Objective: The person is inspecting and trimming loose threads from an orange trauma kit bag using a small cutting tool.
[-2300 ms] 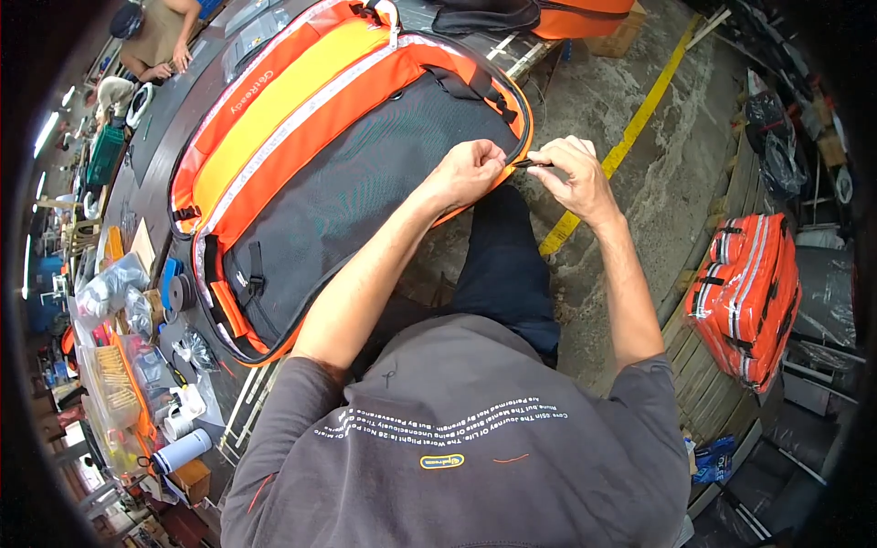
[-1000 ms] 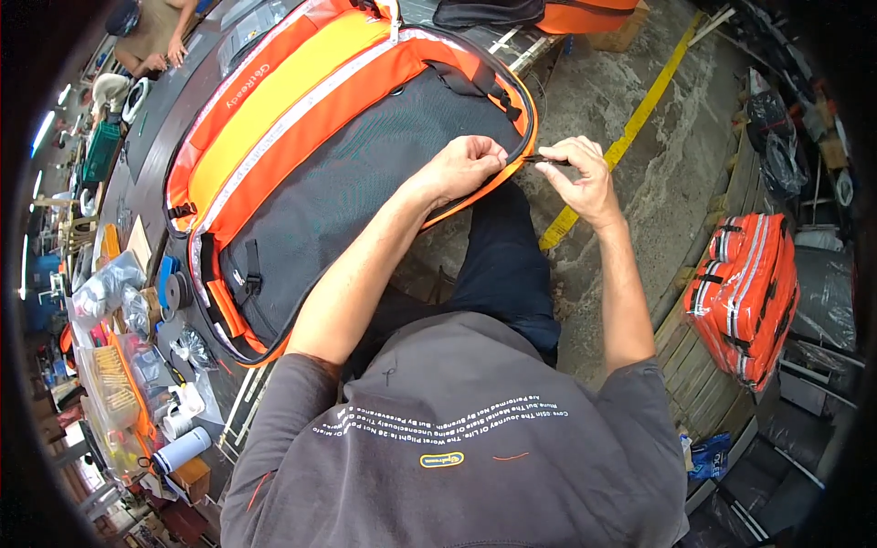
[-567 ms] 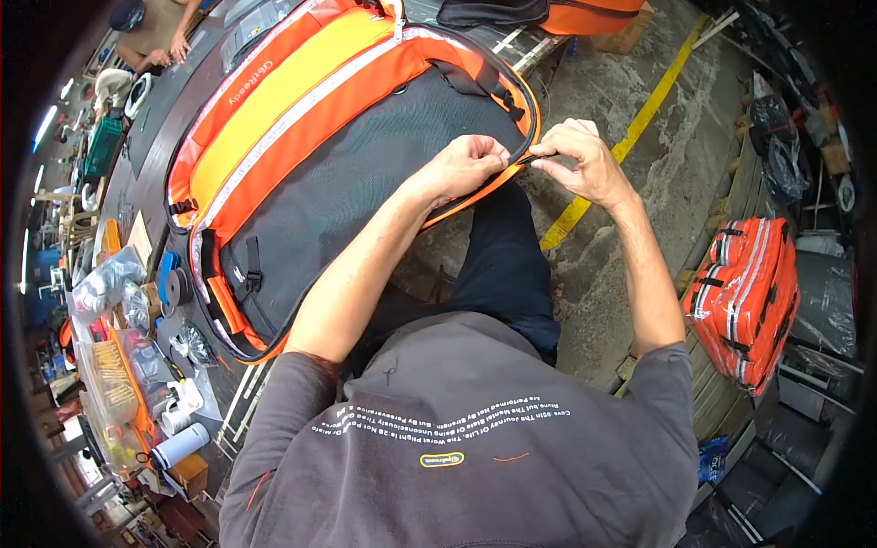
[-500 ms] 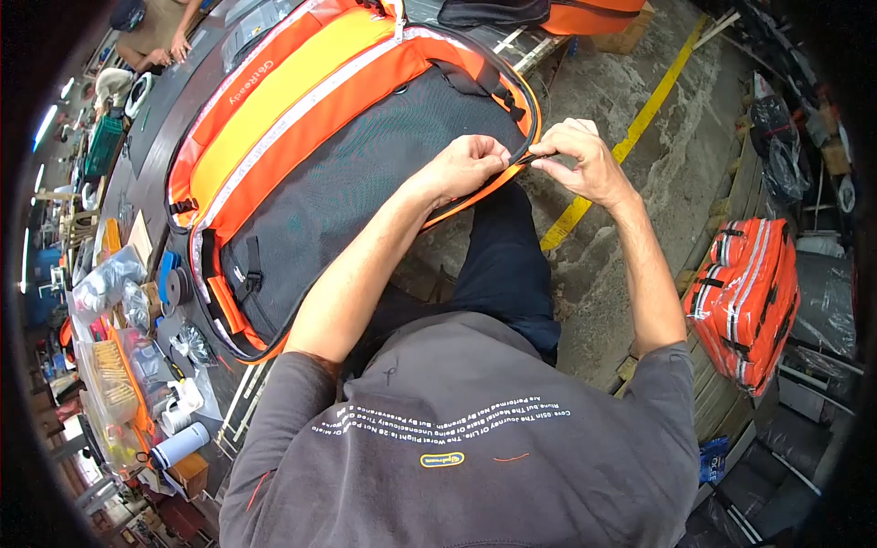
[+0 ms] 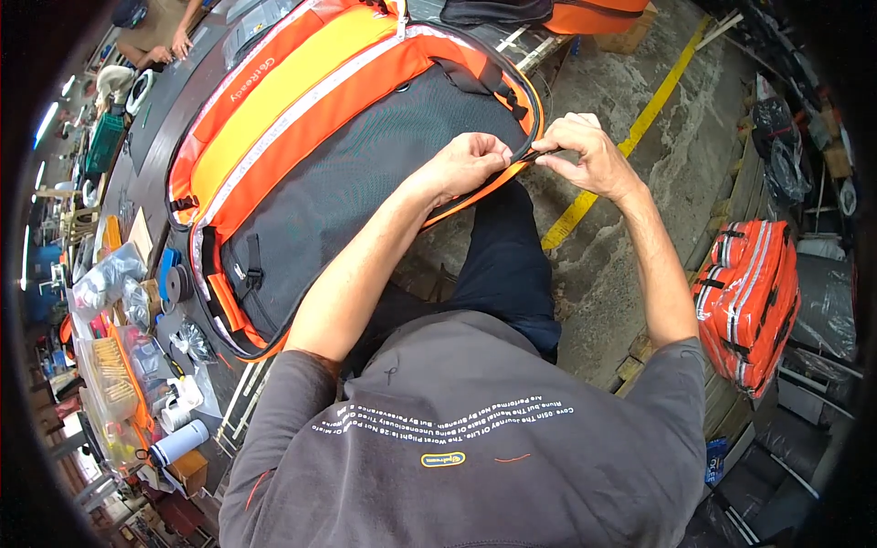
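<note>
A large orange and black bag (image 5: 365, 173) with a yellow band and silvery reflective strips lies on the table before me. My left hand (image 5: 473, 164) is closed in a pinch on the bag's black-trimmed edge at its near right corner. Just right of it, my right hand (image 5: 589, 157) pinches a thin dark strip (image 5: 539, 155) that runs from that edge. Whether this strip is a zipper end or binding I cannot make out. Along the rim, black and orange trim curves away from both hands. A black buckle strap (image 5: 254, 265) lies on the dark panel.
Left on the table (image 5: 137, 187) are a black tape roll (image 5: 179, 285), plastic bags and a white cylinder (image 5: 180, 444). Another person's hands (image 5: 171, 50) work at the far left. A wrapped orange bag (image 5: 747, 306) stands right; a yellow line (image 5: 639, 132) crosses the floor.
My right hand has shifted slightly to the right, its forearm and elbow moving outward. The left hand keeps its pinch on the bag's edge, nearly still.
</note>
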### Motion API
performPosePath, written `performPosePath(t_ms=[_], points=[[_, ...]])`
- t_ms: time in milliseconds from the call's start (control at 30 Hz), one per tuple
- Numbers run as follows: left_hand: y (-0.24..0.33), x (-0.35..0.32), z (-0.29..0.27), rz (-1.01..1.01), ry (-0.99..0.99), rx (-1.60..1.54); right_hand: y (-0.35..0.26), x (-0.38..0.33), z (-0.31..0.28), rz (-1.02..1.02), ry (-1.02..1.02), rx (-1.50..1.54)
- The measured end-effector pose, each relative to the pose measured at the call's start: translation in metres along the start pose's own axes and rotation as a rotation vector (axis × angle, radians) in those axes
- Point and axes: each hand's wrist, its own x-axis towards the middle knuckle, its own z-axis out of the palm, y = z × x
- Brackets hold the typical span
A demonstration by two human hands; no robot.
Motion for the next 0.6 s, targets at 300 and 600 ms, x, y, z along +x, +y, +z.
performPosePath(t_ms=[300, 600], points=[[-0.002, 0.001, 0.0, 0.027, 0.0, -0.014, 0.003, 0.0, 0.006, 0.002, 0.008, 0.073], [-0.002, 0.0, 0.001, 0.022, 0.025, 0.002, -0.006, 0.004, 0.002, 0.002, -0.035, -0.015]])
